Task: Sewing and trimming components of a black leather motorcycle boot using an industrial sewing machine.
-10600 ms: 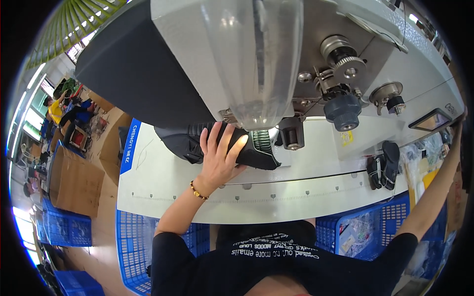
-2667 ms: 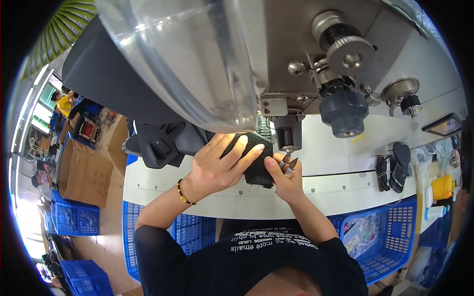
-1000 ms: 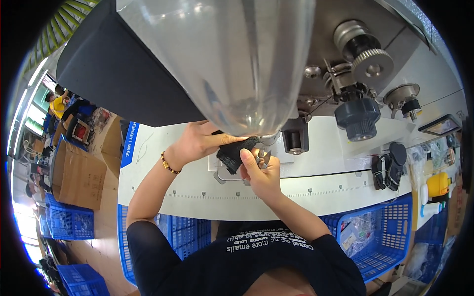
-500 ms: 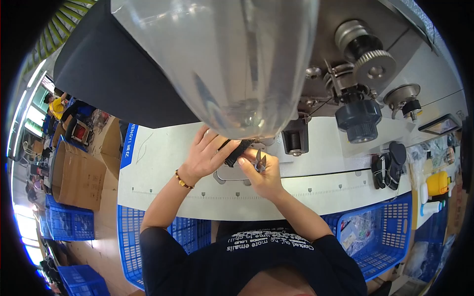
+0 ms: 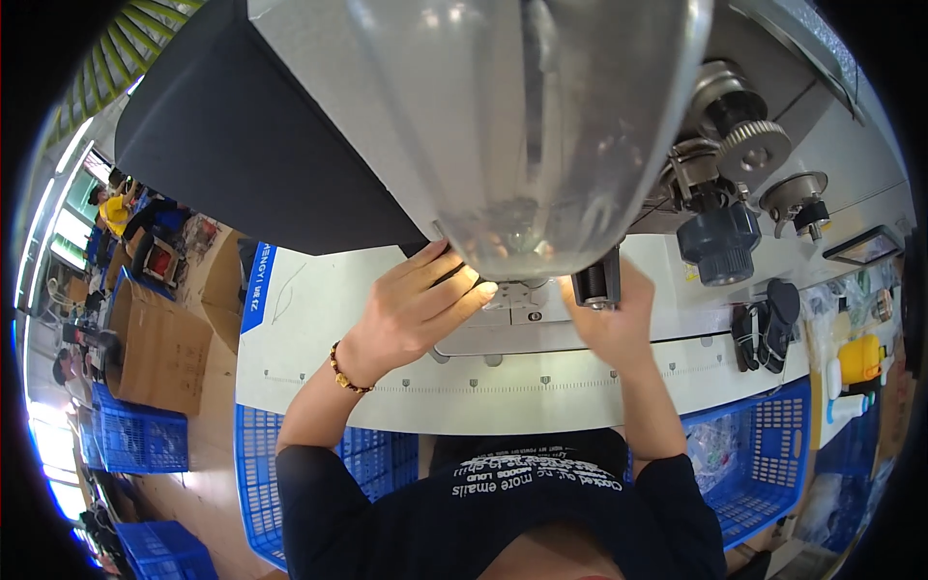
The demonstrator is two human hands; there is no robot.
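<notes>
At the sewing machine, my left hand reaches under the front of the head, fingers stretched forward and slightly apart. A little dark material shows between its fingers; I cannot tell what it is. My right hand is to the right of the needle area, behind a black cylindrical machine part. That part hides some of its fingers and motion blurs the rest, so whatever it may hold is not visible. Between my hands lies the metal needle plate. A clear plastic shield covers much of the view above.
The pale machine table has a printed scale along its front. Tension knobs project at the right. Dark folded straps lie near the table's right end. Blue baskets stand below, and a cardboard box is at the left.
My right hand has moved right and away from my left; the small snips it held no longer show. The black woven piece is now mostly out of sight. The machine appears shifted right in view.
</notes>
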